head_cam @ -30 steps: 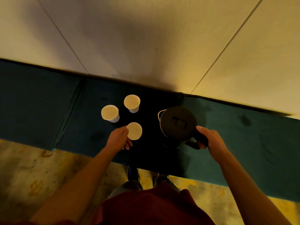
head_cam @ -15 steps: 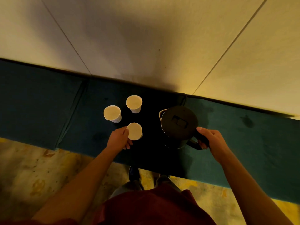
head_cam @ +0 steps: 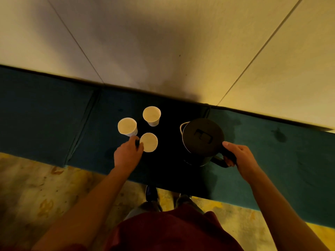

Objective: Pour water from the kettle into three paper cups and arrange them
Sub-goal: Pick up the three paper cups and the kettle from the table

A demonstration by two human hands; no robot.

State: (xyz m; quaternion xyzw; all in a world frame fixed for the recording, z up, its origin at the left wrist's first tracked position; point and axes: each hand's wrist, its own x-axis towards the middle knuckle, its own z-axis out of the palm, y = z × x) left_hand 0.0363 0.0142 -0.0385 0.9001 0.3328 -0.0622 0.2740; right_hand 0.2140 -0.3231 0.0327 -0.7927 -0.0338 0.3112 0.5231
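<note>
Three white paper cups stand upright in a triangle on the dark teal bench [head_cam: 272, 160]: a far cup [head_cam: 152, 115], a left cup [head_cam: 127, 126] and a near cup [head_cam: 148, 142]. My left hand [head_cam: 127, 154] grips the near cup's left side, fingers curled around it. To the right stands a dark kettle [head_cam: 202, 140] with its lid closed, spout pointing left. My right hand [head_cam: 240, 158] is closed around the kettle's handle at its right rear. Whether the cups hold water cannot be told.
A pale panelled wall [head_cam: 181, 42] rises right behind the bench. The bench cushion has a seam [head_cam: 79, 127] left of the cups. Below its front edge lie a stained yellowish floor [head_cam: 36, 192] and my shoes [head_cam: 152, 193].
My left hand has shifted slightly, its fingers now reaching up between the left cup and the near cup. The right hand stays on the kettle handle; kettle and cups keep their places.
</note>
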